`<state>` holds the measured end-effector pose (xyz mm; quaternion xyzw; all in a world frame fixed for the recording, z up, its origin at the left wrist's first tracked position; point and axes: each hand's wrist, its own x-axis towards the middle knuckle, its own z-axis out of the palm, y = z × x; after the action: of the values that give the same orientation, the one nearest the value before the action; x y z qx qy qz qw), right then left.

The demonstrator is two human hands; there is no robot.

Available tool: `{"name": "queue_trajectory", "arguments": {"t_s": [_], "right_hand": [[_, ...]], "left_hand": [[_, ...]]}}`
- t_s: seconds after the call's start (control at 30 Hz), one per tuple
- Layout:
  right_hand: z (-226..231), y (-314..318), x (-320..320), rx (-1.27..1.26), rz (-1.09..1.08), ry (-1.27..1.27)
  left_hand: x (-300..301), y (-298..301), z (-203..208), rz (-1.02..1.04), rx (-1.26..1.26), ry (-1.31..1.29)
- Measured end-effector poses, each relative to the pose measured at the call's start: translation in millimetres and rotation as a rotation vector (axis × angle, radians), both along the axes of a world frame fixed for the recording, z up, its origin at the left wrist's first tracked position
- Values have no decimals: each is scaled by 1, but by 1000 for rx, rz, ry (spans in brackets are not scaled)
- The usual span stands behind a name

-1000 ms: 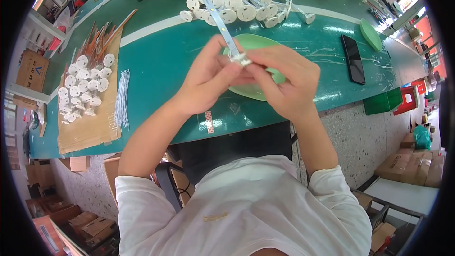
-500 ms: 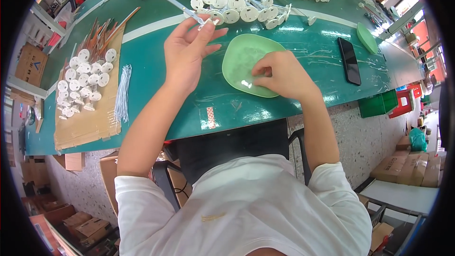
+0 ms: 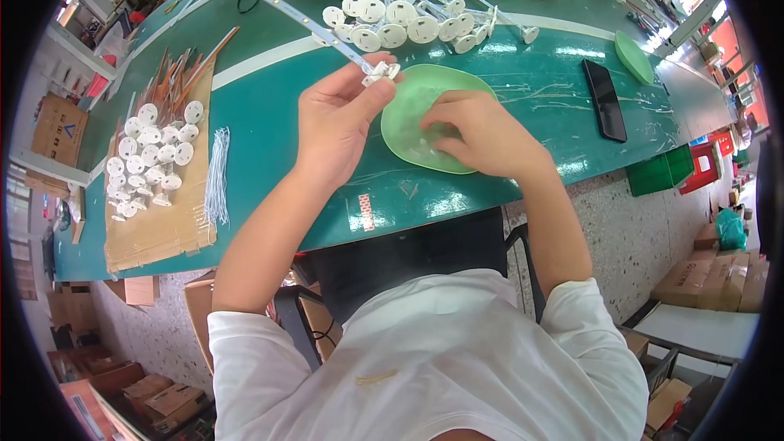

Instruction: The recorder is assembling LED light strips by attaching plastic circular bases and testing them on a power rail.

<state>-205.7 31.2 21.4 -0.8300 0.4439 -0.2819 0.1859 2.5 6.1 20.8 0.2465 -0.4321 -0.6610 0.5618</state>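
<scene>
My left hand (image 3: 339, 118) is raised over the table. Its thumb and fingers pinch a white plastic fitting (image 3: 380, 73) at the lower end of an LED strip (image 3: 278, 6). The strip, pale with small yellowish dots, slants up to the upper left. Beside it, my right hand (image 3: 482, 132) reaches into a light green dish (image 3: 400, 126). Its fingers are bent, with a gap between them and the thumb. Small whitish or clear bits lie in the dish near the fingertips, too small to name. I see nothing held in this hand.
White round discs on strips (image 3: 422, 28) are heaped beyond the dish. More discs (image 3: 147, 135) lie on cardboard (image 3: 155, 249) at left, beside a bundle of thin pale cords (image 3: 218, 175). A black phone (image 3: 604, 102) and another green dish (image 3: 633, 59) lie at right.
My left hand has come lower and slightly right with the LED strip, closer to the dish. My right hand stays over the dish, its fingers shifted slightly left. The whole view has tilted slightly.
</scene>
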Motion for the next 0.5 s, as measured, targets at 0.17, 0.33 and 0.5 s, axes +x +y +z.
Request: {"name": "queue_trajectory", "arguments": {"t_s": [0.17,0.33,0.5], "right_hand": [[-3,-16,-3,96,76,181],[9,-7,-4,277,31,81],[3,-4,-8,273,-38,-93]], "left_hand": [[3,-4,-4,12,-4,-59],[2,0,-2,-49,-10,-112],[1,6,-1,-101,-47,-133]]}}
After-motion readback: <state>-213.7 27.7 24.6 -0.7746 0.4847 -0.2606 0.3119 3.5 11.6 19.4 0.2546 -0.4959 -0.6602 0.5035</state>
